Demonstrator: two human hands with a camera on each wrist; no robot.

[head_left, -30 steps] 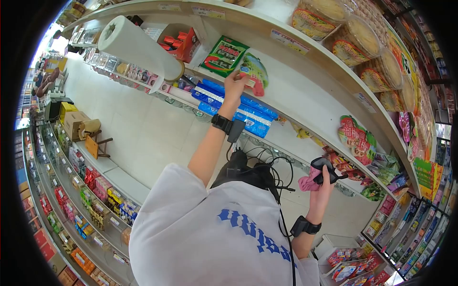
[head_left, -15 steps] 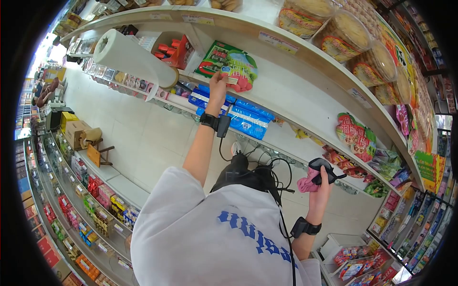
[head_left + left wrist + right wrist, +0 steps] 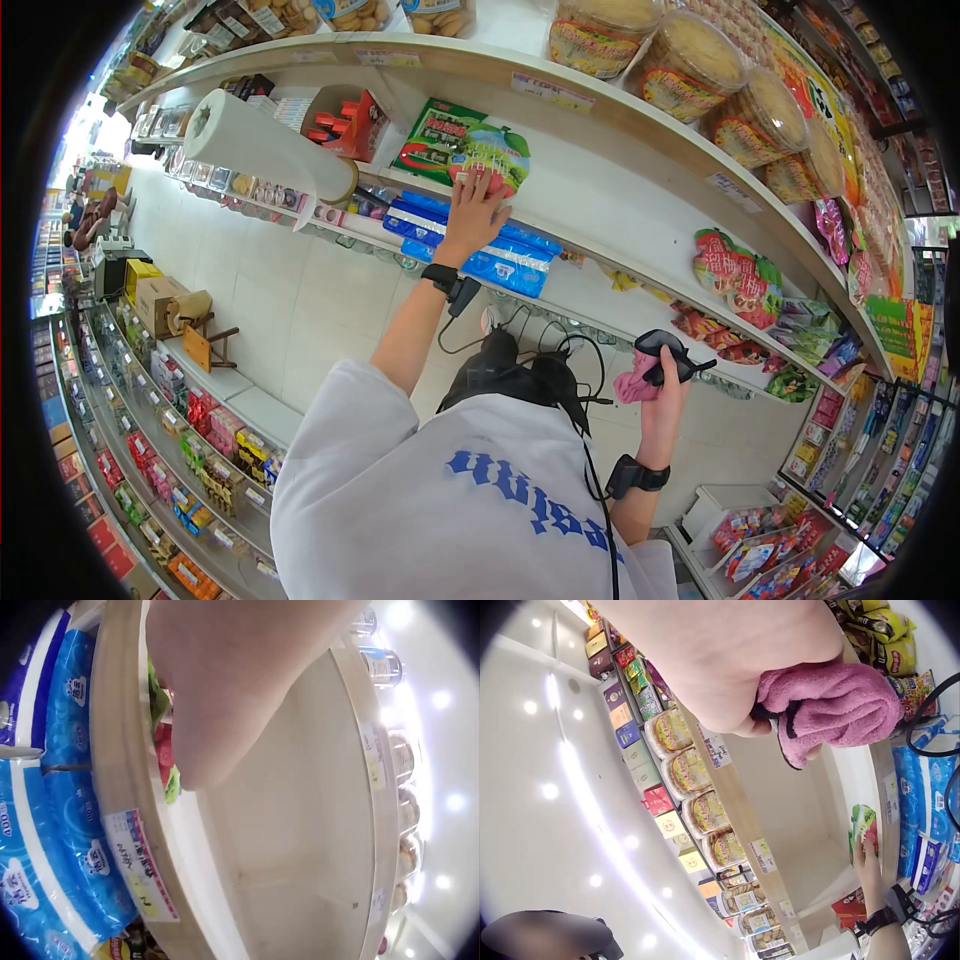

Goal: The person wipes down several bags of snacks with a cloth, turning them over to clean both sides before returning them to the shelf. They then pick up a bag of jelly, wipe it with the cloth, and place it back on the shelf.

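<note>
My left hand (image 3: 474, 220) rests with straight, spread fingers on the lower part of a green-and-red plum snack bag (image 3: 508, 152). That bag lies on the shelf, overlapping a darker green packet (image 3: 428, 140) to its left. In the left wrist view the hand hides most of the bag. Out in front of the shelf at the right, my right hand (image 3: 662, 405) grips a pink cloth (image 3: 632, 384) together with a black rounded object (image 3: 662, 350). The right wrist view shows the pink cloth (image 3: 847, 705) bunched in the fingers.
A paper roll (image 3: 260, 145) stands left of the packets, near a red box (image 3: 345, 125). Blue tissue packs (image 3: 490, 262) sit on the level below. More plum bags (image 3: 735, 275) lie farther right. Tubs of biscuits (image 3: 690, 65) line the upper shelf. Cables (image 3: 590, 350) hang by the legs.
The left hand, earlier pinching the plum bag, moved it left over the darker green packet. Its fingers are now spread on the bag. The right hand still holds the pink cloth and black object.
</note>
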